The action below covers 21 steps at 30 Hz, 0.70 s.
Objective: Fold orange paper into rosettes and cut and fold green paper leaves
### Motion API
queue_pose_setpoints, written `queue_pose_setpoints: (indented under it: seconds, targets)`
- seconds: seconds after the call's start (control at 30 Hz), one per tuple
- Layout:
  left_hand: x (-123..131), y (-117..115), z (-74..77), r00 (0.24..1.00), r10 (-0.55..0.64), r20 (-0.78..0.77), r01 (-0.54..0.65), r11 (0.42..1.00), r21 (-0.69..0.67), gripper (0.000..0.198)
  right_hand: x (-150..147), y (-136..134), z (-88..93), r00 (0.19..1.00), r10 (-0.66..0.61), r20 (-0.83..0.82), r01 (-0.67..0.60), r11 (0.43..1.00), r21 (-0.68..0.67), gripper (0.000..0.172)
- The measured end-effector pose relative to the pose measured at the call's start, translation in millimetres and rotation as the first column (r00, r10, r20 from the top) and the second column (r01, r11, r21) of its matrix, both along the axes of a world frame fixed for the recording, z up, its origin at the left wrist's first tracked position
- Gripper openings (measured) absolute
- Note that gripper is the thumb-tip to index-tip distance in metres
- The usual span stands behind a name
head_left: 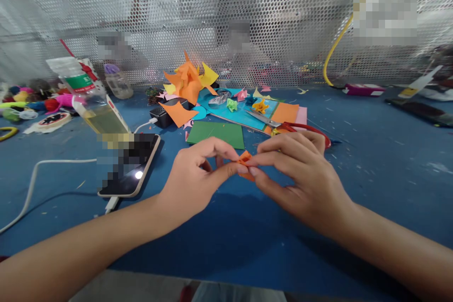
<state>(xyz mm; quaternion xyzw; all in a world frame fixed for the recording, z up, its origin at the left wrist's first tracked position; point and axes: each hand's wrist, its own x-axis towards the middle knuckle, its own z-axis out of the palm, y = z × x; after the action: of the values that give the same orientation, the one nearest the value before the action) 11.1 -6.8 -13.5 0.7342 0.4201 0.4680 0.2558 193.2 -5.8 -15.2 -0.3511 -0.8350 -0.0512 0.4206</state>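
Note:
Between my two hands is a small piece of folded orange paper [245, 157], held above the blue table. My left hand [198, 174] pinches its left side between thumb and forefinger. From the other side, the thumb and fingers of my right hand [300, 174] grip it too, so much of the paper is hidden. Just beyond my hands lie a green paper stack [215, 134] and scissors with red handles [304, 128]. Small folded paper pieces, among them a green one [232, 105] and a yellow-orange one [260, 106], rest on blue sheets [226, 113].
Orange paper scraps [186, 80] are heaped at the back by a black box [171, 112]. To the left are a phone [130, 165] with a white cable [35, 174] and a bottle of yellowish liquid [102, 113]. A perforated metal panel [283, 19] stands behind the table [382, 170].

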Motion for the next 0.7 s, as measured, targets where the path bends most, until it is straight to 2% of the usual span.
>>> queue_pose_setpoints:
  seconds: [0.07,0.23,0.37,0.5,0.6,0.7]
  targets:
    - [-1.4,-0.4,1.1,1.000,-0.018,-0.016,0.019,0.998,0.057,0.008,-0.1,-0.8,-0.6,1.000,0.021,0.003,-0.021,1.000,-0.018,0.008]
    - [-2.9,0.2,4.0,0.982,-0.122,-0.142,0.154,0.960,0.236,0.011,-0.7,-2.7,-2.4,0.998,0.068,-0.014,-0.069,0.994,-0.082,0.008]
    - [-2.3,0.8,4.3,0.983,-0.125,-0.135,0.161,0.941,0.298,0.003,-0.2,0.9,-2.2,0.998,0.051,-0.034,-0.055,0.992,-0.114,0.009]
    - [-3.5,0.5,5.7,0.977,-0.130,-0.169,0.164,0.965,0.206,0.015,1.0,4.5,-1.9,1.000,0.022,-0.022,-0.025,0.990,-0.140,0.012]
    - [-4.3,0.6,8.9,0.982,-0.088,-0.170,0.100,0.993,0.061,0.008,0.8,3.0,-3.6,1.000,0.020,-0.007,-0.021,0.996,-0.085,0.008]
    - [-4.1,0.3,12.3,0.988,-0.056,-0.143,0.054,0.998,-0.019,0.005,-0.1,0.0,-5.0,1.000,0.019,0.015,-0.019,0.999,-0.028,0.007]
